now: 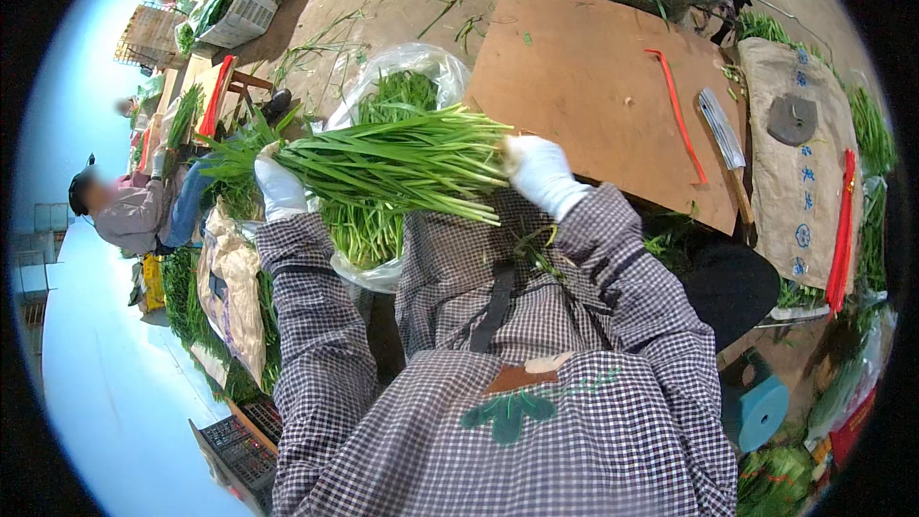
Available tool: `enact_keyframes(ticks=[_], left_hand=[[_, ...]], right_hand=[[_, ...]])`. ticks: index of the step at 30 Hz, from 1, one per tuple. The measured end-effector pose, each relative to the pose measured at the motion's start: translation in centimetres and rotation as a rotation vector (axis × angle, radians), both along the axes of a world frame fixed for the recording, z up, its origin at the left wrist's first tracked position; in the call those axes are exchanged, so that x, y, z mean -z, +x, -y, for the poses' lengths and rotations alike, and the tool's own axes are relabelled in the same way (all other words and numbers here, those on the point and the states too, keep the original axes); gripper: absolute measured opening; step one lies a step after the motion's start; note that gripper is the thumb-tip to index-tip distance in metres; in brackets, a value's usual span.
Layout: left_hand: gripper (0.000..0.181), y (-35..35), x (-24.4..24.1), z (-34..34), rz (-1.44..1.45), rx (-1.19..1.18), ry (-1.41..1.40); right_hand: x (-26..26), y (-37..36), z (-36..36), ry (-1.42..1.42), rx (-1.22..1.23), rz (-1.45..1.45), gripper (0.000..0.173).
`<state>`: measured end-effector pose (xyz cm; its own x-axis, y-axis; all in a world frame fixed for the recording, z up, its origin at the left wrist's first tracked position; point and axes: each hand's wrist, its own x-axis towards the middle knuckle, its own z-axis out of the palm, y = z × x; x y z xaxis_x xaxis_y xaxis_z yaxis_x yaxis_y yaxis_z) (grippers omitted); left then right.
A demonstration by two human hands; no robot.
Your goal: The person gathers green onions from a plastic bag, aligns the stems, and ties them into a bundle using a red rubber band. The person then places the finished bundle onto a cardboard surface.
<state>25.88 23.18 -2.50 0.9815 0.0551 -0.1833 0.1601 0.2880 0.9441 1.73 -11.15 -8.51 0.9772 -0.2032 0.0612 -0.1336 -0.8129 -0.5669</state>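
A loose bunch of garlic chives [402, 158] lies across in front of me, leaf tips to the left and pale stem ends to the right. My left hand [280, 183], in a white glove, grips the leafy part, with its fingers hidden beneath. At the stem ends is my right hand [542, 172], also white-gloved, its fingers curled and partly hidden; some brownish dry matter shows by the fingertips. Below the bunch, a clear plastic bag [449, 64] holds more chives [362, 233]. Beyond my right hand lies a wooden board [574, 79].
On the board are a red tie strip [675, 111] and a cleaver [721, 129]. Right of it, a printed sack [797, 179] carries red ties [841, 237]. A blue roll [763, 413] stands lower right. At left sits another person [136, 212], near a crate [244, 11].
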Motion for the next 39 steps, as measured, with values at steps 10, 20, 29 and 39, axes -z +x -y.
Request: enact_keyframes(ticks=[10, 20, 29, 39], left_hand=[[0.021, -1.5, -1.3, 1.7, -0.08, -0.076, -0.002], [0.025, -0.5, 1.0, 0.2, -0.157, -0.157, 0.073], [0.022, -3.3, -0.9, 2.2, 0.003, -0.14, 0.193], [0.014, -4.4, -6.4, 6.3, 0.15, 0.027, 0.035]], right_hand=[[1.6, -1.8, 1.1, 0.611, 0.096, 0.096, 0.031], [-2.0, -5.3, 3.4, 0.83, 0.082, -0.042, 0.015], [0.1, -11.5, 6.7, -0.303, -0.065, -0.225, 0.02], [1.3, -3.1, 0.0, 0.357, -0.033, -0.057, 0.024]])
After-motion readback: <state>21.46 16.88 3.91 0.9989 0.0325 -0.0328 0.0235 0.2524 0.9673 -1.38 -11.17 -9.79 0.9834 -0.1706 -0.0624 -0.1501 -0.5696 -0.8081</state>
